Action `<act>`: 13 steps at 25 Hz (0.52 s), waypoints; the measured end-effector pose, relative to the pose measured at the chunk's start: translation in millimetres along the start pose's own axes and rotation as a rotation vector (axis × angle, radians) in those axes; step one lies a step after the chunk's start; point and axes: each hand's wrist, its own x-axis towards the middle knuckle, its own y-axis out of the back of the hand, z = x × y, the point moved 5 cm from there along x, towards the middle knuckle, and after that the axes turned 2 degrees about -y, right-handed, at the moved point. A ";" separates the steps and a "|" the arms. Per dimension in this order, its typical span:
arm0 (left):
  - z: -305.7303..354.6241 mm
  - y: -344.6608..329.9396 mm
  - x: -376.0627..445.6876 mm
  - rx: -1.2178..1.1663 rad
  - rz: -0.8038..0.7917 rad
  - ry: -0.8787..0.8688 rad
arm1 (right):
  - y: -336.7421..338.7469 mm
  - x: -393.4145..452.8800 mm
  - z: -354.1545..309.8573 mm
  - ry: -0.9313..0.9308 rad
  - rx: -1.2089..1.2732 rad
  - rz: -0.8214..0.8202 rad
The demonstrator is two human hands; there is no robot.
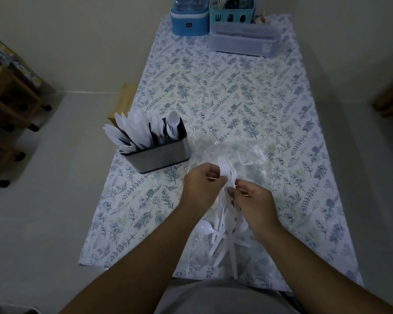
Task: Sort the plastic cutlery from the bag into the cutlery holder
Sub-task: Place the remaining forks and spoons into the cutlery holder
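A metal cutlery holder (161,155) stands at the table's left edge, holding white knives on its left, forks in the middle and spoons on its right. A clear plastic bag (236,152) lies crumpled to its right. My left hand (202,186) is shut on white plastic forks (225,169) with tines pointing away from me. My right hand (254,200) pinches another fork (233,177) next to them. Loose white cutlery (222,236), including a spoon (203,227), lies on the table below my hands, partly hidden by my arms.
The table has a floral cloth (213,91). At its far end stand a blue container (190,19), a teal basket (232,15) and a grey lidded box (243,38). Wooden furniture (11,94) stands on the left, more at the right edge.
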 end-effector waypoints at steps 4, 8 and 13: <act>4.1 -4.0 -7.2 -0.319 -0.048 0.064 | -6.8 2.3 -9.5 0.026 0.036 -0.071; -0.4 -11.7 -16.6 -0.346 -0.133 0.127 | -3.8 3.9 -2.2 -0.040 0.008 -0.103; -25.8 -16.1 -12.3 0.314 -0.063 0.071 | 13.1 -3.3 14.1 -0.101 0.006 -0.019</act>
